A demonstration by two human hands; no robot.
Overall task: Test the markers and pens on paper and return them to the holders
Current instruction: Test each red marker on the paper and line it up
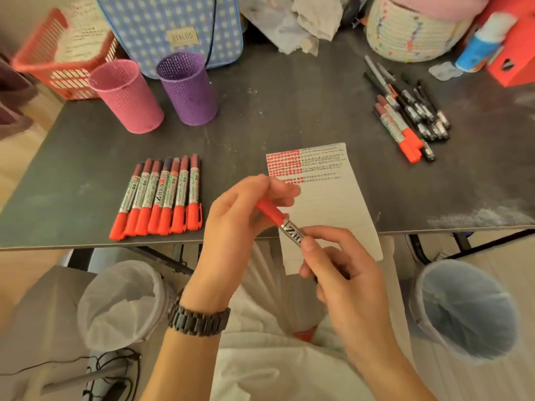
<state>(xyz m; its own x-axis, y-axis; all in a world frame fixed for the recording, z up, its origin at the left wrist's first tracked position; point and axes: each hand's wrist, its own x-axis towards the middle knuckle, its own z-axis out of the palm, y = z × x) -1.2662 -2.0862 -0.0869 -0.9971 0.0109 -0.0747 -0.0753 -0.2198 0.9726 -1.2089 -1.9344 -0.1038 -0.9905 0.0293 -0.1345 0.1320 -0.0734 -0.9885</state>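
Observation:
A red marker [285, 224] with a silver label sits between both hands above the table's front edge. My left hand [240, 215] grips its red cap end; my right hand [344, 273] holds the barrel. Under them lies a lined paper [333, 198] with rows of red and black test marks at its top. Several red markers [162, 198] lie in a neat row to the left. A mixed pile of red markers and black pens [411, 114] lies at the right. Two mesh holders stand at the back left, a pink holder [127, 96] and a purple holder [188, 88].
A red basket [60, 68] and a blue checked bag [170, 27] stand behind the holders. A woven basket [411, 30], crumpled paper [304, 21] and red boxes [512, 53] crowd the back right. Two lined bins [121, 302] [466, 311] stand on the floor beside my lap.

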